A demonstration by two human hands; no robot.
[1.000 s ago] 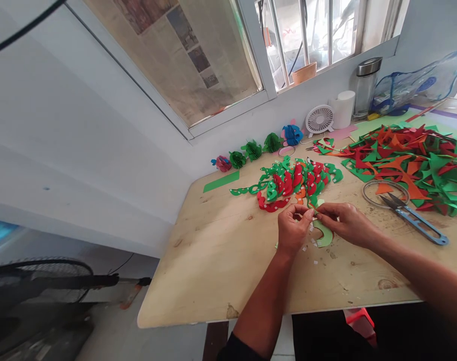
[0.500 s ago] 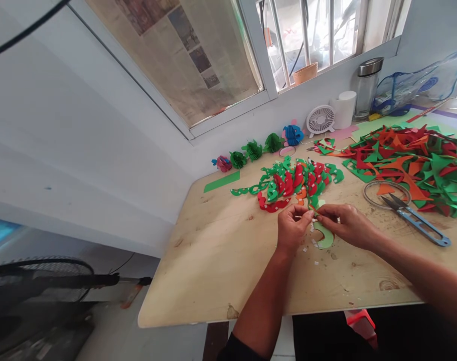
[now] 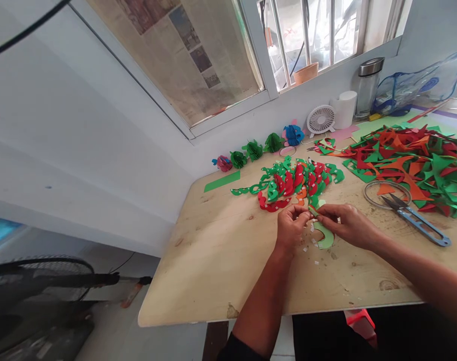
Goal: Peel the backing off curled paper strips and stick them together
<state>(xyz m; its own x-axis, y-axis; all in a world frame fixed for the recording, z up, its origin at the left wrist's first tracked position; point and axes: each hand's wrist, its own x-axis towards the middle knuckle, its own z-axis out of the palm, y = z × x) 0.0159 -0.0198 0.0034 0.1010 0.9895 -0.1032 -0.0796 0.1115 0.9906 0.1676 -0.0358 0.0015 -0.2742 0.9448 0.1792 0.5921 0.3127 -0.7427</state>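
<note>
- Right hand (image 3: 344, 223) pinches a strip (image 3: 313, 211) — it sits between both hands, cutouts (image 3: 288, 184) at its 11 o'clock.
- Left hand (image 3: 291, 225): fingertips bent close beside it; cannot tell whether they grip anything.
- Seemingly fine handling of the strip; next calls for a steady pinch.

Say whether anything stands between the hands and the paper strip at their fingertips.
Nothing visible does: the left hand and right hand are at the paper strip. The pale green paper lies nearer the person.
</note>
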